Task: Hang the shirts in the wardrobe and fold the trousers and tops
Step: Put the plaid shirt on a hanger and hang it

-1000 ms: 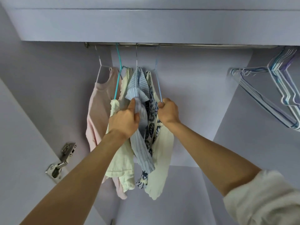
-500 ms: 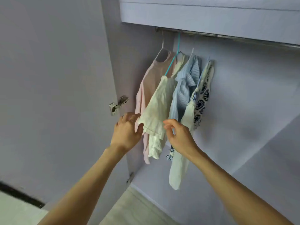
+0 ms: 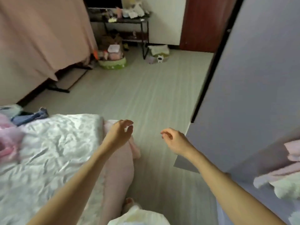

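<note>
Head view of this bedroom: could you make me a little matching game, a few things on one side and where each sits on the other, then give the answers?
Things:
1. bed sheet
2. wardrobe door
3. black shelf
4. curtain

Places:
A. far end of the room, top centre
B. right side of the view
C. lower left, under the left arm
D. upper left

Pairs: 1-C, 2-B, 3-A, 4-D

Both hands, left and right, hang empty over the floor.
</note>
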The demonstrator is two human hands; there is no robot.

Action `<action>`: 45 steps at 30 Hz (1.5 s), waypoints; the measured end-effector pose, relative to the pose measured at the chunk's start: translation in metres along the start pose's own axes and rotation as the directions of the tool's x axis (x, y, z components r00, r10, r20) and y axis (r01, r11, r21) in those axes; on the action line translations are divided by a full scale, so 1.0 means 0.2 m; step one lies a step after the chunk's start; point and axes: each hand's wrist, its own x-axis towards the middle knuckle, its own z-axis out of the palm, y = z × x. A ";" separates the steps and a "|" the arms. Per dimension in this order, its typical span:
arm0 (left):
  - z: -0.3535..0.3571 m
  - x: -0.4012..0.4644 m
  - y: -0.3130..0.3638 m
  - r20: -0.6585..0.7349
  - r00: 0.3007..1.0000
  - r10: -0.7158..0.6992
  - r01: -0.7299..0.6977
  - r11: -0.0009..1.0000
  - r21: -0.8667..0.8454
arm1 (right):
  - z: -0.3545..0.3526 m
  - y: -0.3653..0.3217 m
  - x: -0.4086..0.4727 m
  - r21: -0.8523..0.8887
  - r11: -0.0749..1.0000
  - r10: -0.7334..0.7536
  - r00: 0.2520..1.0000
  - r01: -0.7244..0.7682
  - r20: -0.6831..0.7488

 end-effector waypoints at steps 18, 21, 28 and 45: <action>-1.28 -0.68 -2.02 -0.520 0.477 -0.708 0.717 0.656 -0.235 | 1.98 -1.72 0.67 0.076 0.794 -0.479 0.544 0.603 0.689; -1.41 -0.72 -2.46 -0.480 0.382 -0.790 0.807 0.538 -0.243 | 2.34 -1.94 0.76 0.099 0.778 -0.491 0.501 0.621 0.712; -1.59 -0.76 -3.46 -0.411 0.074 -0.909 0.925 0.217 -0.312 | 3.22 -2.29 1.08 0.151 0.676 -0.584 0.399 0.721 0.707; -1.62 -0.76 -4.21 -0.719 -0.043 -0.694 0.746 0.456 -0.485 | 4.05 -2.50 1.40 0.190 0.591 -0.609 0.280 0.784 0.742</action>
